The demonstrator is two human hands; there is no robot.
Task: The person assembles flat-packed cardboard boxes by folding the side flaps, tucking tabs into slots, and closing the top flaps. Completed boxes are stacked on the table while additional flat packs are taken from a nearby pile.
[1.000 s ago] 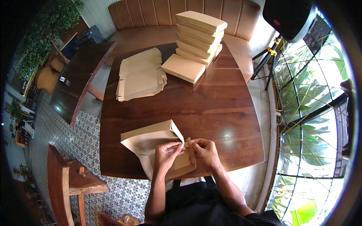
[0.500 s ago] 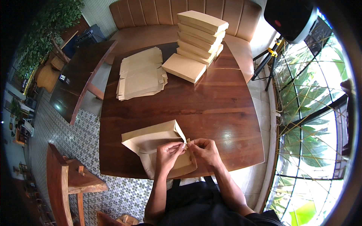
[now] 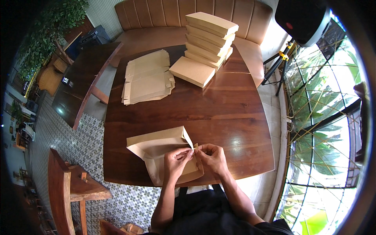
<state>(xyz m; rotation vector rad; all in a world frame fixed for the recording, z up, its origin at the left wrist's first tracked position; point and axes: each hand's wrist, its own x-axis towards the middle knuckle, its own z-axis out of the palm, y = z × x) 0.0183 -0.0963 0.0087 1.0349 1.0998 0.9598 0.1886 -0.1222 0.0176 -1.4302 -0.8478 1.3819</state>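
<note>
A brown cardboard box (image 3: pixel 156 143) lies partly folded at the table's near edge, its lid side raised and its inside facing me. At the box's right corner, my left hand (image 3: pixel 177 161) pinches the cardboard between thumb and fingers. My right hand (image 3: pixel 212 156) grips the same corner from the right, fingertips nearly meeting the left ones. The small flap between them is mostly hidden by my fingers.
Flat, unfolded cardboard blanks (image 3: pixel 147 78) lie in a pile at the table's far left. Beside them rises a stack of folded boxes (image 3: pixel 209 39), with one box (image 3: pixel 192 71) in front. A wooden chair (image 3: pixel 60 192) stands left of the dark wooden table (image 3: pixel 243 113).
Both hands keep hold of the box's right corner with barely any shift. The view has moved slightly; the box's shape looks the same.
</note>
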